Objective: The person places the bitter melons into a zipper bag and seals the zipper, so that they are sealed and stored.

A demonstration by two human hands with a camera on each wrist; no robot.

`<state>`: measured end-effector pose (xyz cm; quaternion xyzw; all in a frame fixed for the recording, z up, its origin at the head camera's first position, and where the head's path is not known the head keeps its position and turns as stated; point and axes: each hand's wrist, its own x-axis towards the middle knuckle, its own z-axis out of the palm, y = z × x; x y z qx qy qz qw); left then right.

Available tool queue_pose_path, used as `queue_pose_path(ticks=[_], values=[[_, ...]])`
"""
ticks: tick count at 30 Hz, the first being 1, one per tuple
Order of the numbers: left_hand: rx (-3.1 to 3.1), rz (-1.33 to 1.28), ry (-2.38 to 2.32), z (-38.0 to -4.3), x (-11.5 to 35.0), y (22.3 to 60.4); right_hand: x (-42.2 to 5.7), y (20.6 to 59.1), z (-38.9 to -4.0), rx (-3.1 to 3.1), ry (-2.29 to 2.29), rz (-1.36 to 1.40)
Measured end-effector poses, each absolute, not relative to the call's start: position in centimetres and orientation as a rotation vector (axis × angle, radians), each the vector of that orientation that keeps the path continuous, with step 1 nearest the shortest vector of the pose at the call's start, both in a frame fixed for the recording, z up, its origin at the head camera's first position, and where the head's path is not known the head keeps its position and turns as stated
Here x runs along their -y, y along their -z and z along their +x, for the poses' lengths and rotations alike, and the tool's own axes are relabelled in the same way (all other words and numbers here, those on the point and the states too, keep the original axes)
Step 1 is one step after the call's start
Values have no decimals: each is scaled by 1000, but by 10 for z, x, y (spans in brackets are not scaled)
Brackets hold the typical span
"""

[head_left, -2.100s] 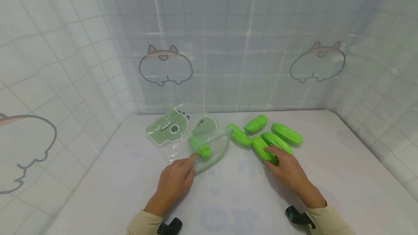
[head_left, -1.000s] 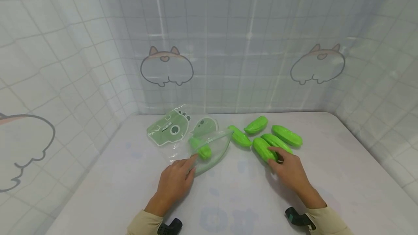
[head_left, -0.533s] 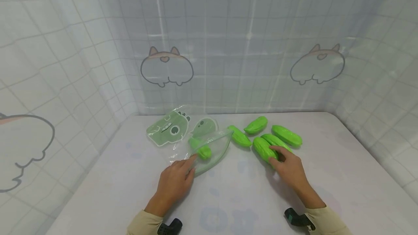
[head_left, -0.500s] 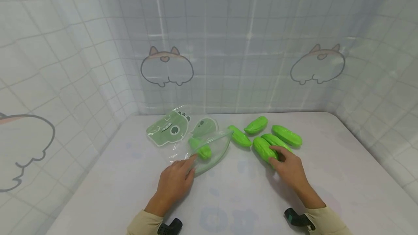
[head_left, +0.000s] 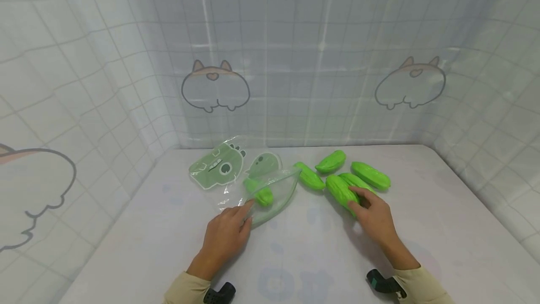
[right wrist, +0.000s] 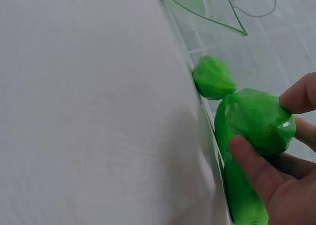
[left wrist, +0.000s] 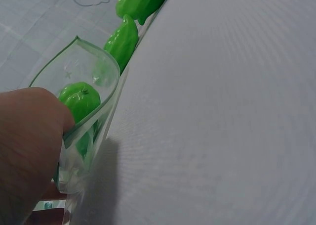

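In the head view, a clear plastic bag (head_left: 270,217) with a green rim and cartoon prints lies at the left, its mouth facing the hands. My left hand (head_left: 228,231) pinches the rim; the left wrist view shows the bag mouth gaping. Inside the bag sits one bright green ridged gourd (left wrist: 81,101). To the right, my right hand (head_left: 373,217) holds another green ridged gourd (head_left: 341,190) by its near end, thumb on one side and fingers on the other. In the right wrist view, this held gourd (right wrist: 259,121) overlaps the ones behind it.
Several more green gourds lie by the right hand: one beside the bag (head_left: 311,177), one at the back (head_left: 331,162), one at the right (head_left: 371,175) and one partly hidden (head_left: 356,181). A tiled-pattern curtain (head_left: 295,60) stands behind the white table (head_left: 295,257).
My right fingers have closed in on the near gourd's end and shifted slightly right; the gourd has shifted and turned a little. The left hand and the bag stay put.
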<state>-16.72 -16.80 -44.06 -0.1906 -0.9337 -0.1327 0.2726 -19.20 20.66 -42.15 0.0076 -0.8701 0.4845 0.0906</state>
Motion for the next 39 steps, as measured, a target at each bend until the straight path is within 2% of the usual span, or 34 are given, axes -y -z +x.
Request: queue_pose_path(ticks=[14, 39], values=[[2546, -500, 389, -167, 169, 440, -207, 417, -191, 2555, -1510, -34], [2596, -470, 385, -166, 168, 438, -204, 423, -189, 2306, -1927, 245]])
